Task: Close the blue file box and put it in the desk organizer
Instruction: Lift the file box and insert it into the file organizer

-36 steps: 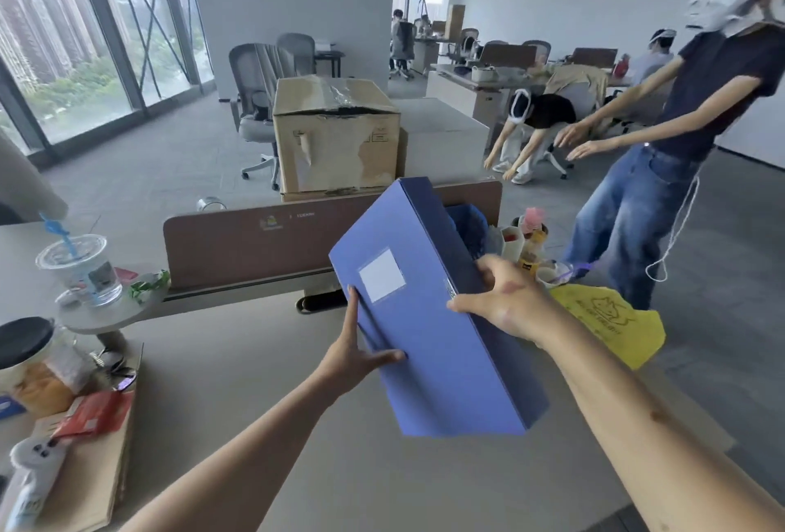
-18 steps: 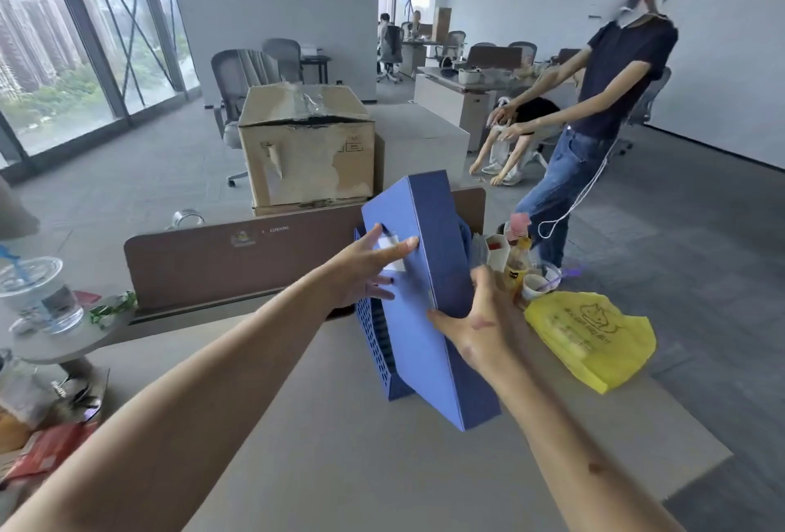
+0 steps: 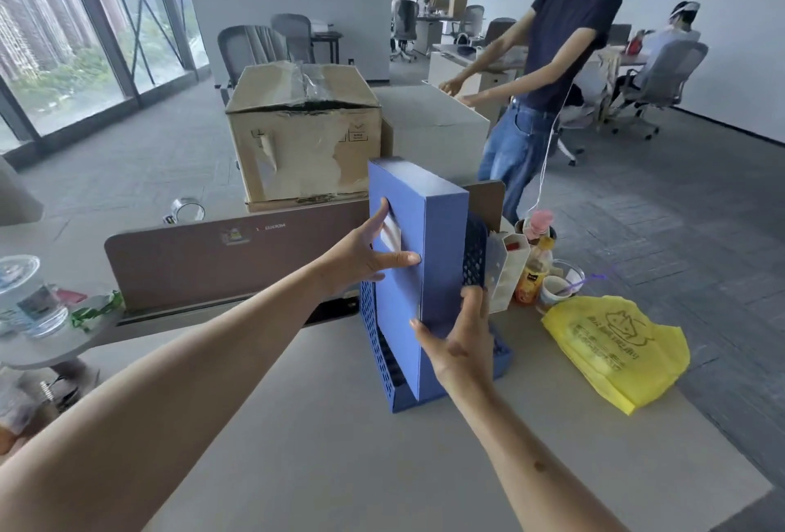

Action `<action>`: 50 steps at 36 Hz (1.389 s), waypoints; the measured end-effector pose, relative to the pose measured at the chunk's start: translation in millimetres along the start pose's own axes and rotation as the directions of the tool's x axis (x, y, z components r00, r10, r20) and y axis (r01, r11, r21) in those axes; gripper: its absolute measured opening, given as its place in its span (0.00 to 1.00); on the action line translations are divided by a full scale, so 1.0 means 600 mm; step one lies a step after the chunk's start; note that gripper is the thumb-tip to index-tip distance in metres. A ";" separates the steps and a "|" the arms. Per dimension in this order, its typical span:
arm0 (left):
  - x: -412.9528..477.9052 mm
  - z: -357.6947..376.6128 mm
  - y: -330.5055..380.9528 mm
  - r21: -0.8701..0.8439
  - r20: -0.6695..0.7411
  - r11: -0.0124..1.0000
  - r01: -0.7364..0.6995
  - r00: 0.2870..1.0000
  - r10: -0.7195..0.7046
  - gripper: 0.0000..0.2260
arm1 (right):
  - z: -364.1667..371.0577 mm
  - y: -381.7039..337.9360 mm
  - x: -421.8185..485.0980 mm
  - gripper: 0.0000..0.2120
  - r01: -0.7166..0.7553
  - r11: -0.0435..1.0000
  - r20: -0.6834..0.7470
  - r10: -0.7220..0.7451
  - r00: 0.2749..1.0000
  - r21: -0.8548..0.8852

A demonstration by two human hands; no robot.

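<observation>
The blue file box (image 3: 437,259) is closed and stands upright inside the blue perforated desk organizer (image 3: 475,255) on the desk. My left hand (image 3: 365,255) lies flat against the box's left face, over its white label. My right hand (image 3: 458,344) grips the box's lower front edge, with fingers reaching to the organizer's right wall. The bottom of the box is hidden by the organizer's base and my right hand.
A brown desk divider (image 3: 221,259) runs behind the organizer. To the right stand a white pen holder (image 3: 507,272), a bottle (image 3: 533,272), a cup (image 3: 556,289) and a yellow plastic bag (image 3: 616,349). A cardboard box (image 3: 301,136) sits beyond. A person (image 3: 548,77) stands at the right.
The box went from tilted in both hands above the desk to upright in the organizer. My left hand moved up onto its left face; my right hand slid to its lower front edge.
</observation>
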State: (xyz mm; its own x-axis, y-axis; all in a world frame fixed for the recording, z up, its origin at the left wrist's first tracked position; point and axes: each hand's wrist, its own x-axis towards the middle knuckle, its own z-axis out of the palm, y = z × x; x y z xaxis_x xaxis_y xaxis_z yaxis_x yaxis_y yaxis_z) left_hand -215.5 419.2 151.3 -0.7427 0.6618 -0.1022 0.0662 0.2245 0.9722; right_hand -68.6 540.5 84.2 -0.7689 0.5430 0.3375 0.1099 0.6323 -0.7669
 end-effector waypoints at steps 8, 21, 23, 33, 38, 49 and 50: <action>0.015 0.002 -0.070 0.119 0.017 0.990 -0.070 0.998 0.068 0.55 | 0.065 0.060 -0.012 0.26 -0.011 0.992 0.014 0.009 1.000 0.126; 0.009 0.018 -0.107 0.122 -0.054 0.982 -0.147 0.987 0.154 0.53 | 0.119 0.112 -0.012 0.25 0.003 0.967 -0.001 -0.003 1.000 0.255; 0.009 0.016 -0.115 0.141 -0.057 0.983 -0.122 0.990 0.131 0.54 | 0.126 0.120 -0.015 0.24 0.003 0.964 0.006 -0.005 1.000 0.265; -0.010 0.033 -0.170 0.282 -0.143 0.959 0.033 0.990 0.008 0.52 | 0.163 0.175 -0.045 0.24 -0.048 0.976 0.082 0.031 0.996 0.213; -0.024 0.046 -0.181 0.305 -0.129 0.951 0.057 0.991 -0.018 0.51 | 0.168 0.187 -0.057 0.23 -0.067 0.985 0.089 0.053 0.995 0.159; -0.058 0.037 -0.176 0.388 -0.232 0.915 0.111 0.973 -0.020 0.41 | 0.124 0.160 -0.045 0.37 -0.141 0.976 0.182 0.110 0.977 0.164; -0.067 0.033 -0.175 0.403 -0.261 0.909 0.104 0.965 0.005 0.38 | 0.109 0.151 -0.040 0.40 -0.125 0.972 0.191 0.086 0.978 0.201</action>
State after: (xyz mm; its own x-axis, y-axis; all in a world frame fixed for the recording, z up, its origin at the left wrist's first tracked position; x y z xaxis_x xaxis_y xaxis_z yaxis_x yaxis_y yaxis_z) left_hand -179.2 383.2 49.2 -0.8906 0.4531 -0.0385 0.2514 0.5612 0.7886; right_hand -81.4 548.5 -29.4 -0.8627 0.4799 0.1594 0.0763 0.4352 -0.8971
